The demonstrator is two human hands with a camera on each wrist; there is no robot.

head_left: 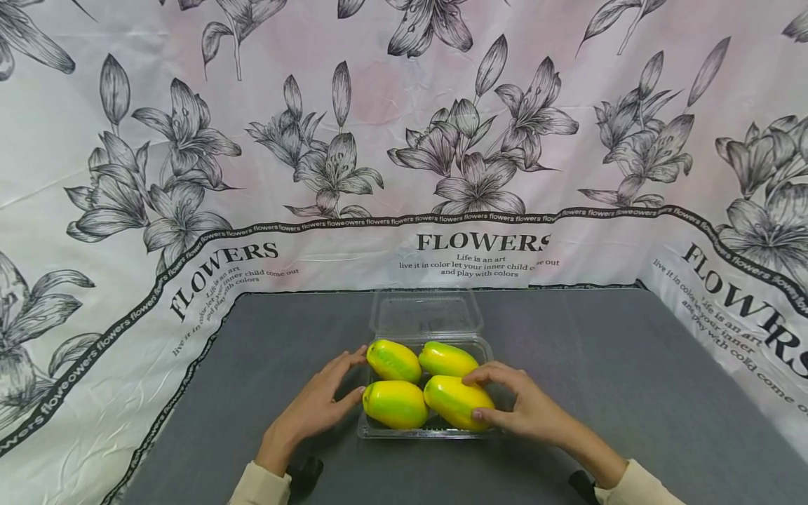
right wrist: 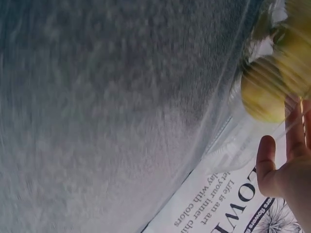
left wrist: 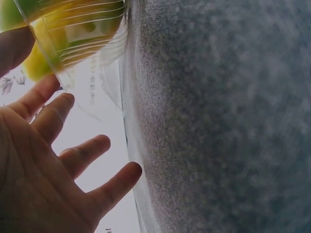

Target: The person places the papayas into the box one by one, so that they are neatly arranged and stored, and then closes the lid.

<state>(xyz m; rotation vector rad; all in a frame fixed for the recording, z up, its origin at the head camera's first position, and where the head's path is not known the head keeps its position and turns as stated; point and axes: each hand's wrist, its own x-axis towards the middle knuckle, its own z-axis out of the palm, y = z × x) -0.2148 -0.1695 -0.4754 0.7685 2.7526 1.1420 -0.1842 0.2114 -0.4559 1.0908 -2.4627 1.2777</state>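
Several glossy yellow-green mangoes sit in two rows inside a clear plastic clamshell box [head_left: 428, 433], its lid [head_left: 426, 315] tipped back behind it. My right hand [head_left: 524, 403] holds the right end of the front right mango [head_left: 457, 403], fingers on top and thumb at the near side. At the box's left side is my left hand [head_left: 325, 396], fingers spread. Its forefinger reaches the back left mango [head_left: 393, 360] and its thumb the front left mango [head_left: 395, 405]. In the left wrist view that hand's fingertips [left wrist: 65, 99] lie at the clear wall, the other fingers apart from it.
A dark grey cloth-covered table [head_left: 284, 337] lies under the box. Behind and along both sides hangs a white curtain [head_left: 353, 252] printed with lilies and lettering. The back right mango [head_left: 448, 359] lies beyond the held one.
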